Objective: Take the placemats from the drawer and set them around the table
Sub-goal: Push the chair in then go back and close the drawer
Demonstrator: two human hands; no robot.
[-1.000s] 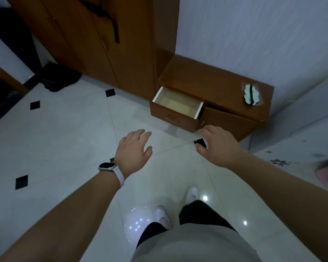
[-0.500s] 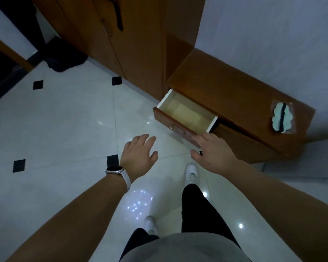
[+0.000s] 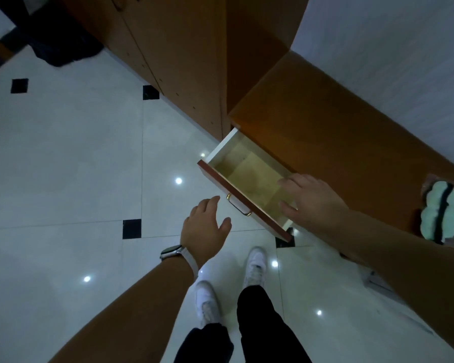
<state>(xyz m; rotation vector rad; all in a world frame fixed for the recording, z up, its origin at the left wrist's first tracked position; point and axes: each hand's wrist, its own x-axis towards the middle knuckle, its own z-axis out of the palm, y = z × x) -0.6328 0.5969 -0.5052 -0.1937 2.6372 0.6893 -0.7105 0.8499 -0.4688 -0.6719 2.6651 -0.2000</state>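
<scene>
1. My right hand point(image 3: 313, 201) reaches over the right end of the open drawer point(image 3: 247, 179), fingers point(image 3: 286, 182) spread and empty.
2. My left hand point(image 3: 203, 229) hovers just short of the drawer's brass handle point(image 3: 237, 205), fingers loose, gripping nothing.
3. Inside the drawer I see only a pale flat lining; whether it is placemats I cannot tell.

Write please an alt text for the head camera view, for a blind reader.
A person stands at an open drawer, right hand over it, left hand open near its handle. The drawer's visible part looks empty. White tile floor lies below.
</scene>
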